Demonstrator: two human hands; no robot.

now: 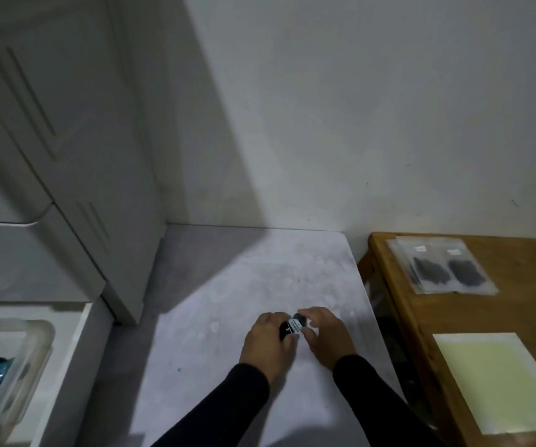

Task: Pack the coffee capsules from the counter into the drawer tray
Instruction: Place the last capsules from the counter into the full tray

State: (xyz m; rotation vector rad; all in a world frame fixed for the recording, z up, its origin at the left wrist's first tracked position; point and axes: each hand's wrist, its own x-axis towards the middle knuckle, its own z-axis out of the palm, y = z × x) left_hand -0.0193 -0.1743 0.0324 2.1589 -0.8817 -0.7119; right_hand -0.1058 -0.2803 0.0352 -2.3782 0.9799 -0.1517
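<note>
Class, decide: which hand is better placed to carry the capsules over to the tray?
Left, probably. The left hand already grips the capsules and lies nearer the tray; the right hand is farther away.

Capsules [293, 326] on counter [228, 285] between both hands, drawer tray [39, 337] far left, table [518, 317] right

White counter [234, 285]: dark capsules [294, 325] on it, both hands around them.

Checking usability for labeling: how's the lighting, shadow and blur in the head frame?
Head view: dim; a hard diagonal shadow darkens the left of the counter; both hands sit in the lit part, capsules soft; tray blurred at the left edge; wide-angle bends the cabinet.
</note>
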